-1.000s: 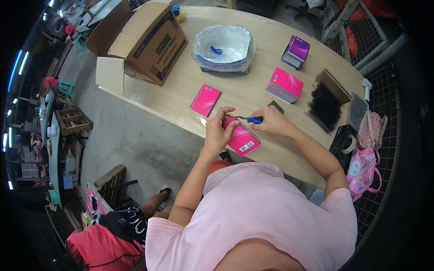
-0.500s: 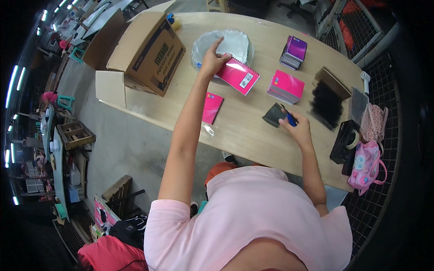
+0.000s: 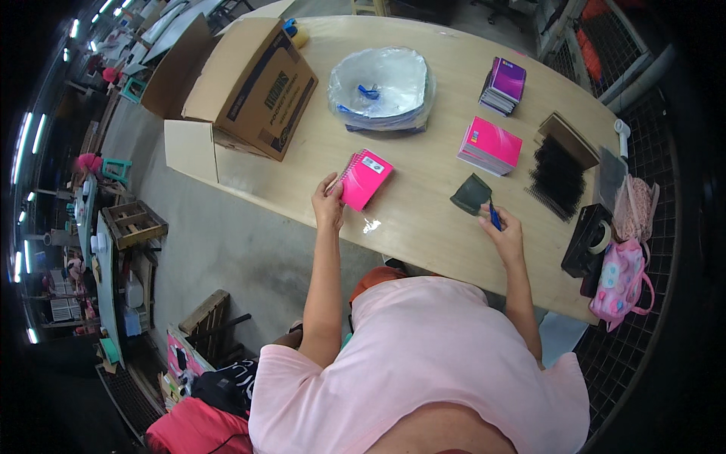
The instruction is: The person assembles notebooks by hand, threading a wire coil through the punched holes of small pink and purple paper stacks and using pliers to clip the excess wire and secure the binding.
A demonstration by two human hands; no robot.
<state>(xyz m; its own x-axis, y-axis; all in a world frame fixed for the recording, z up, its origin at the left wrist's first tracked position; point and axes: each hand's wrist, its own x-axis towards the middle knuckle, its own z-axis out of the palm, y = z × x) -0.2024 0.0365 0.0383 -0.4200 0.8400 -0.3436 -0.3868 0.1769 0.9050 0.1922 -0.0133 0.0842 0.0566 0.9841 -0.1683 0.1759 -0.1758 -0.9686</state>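
My left hand (image 3: 328,203) grips a pink spiral notebook (image 3: 367,178) by its wire-bound side, close to the table's front edge. A small white label shows on its upturned cover. My right hand (image 3: 504,233) is closed round a small blue-handled tool with a dark tip (image 3: 495,216); its exact kind is hard to make out. Just beyond the tool lies a dark green, flat piece (image 3: 471,194). A stack of pink notebooks (image 3: 490,145) stands beyond it, and a stack of purple-covered notebooks (image 3: 502,85) farther back.
A clear plastic bag (image 3: 382,83) with small blue pieces spreads open at the back. An open cardboard box (image 3: 257,87) occupies the left end. Black wire spirals (image 3: 557,178), a black tape dispenser (image 3: 584,242) and a pink pouch (image 3: 616,284) line the table's right side.
My left hand has come back from the plastic bag toward me, and the notebook's wire side now faces left. The notebook seen lying alone is no longer visible separately. My right hand stays nearly put.
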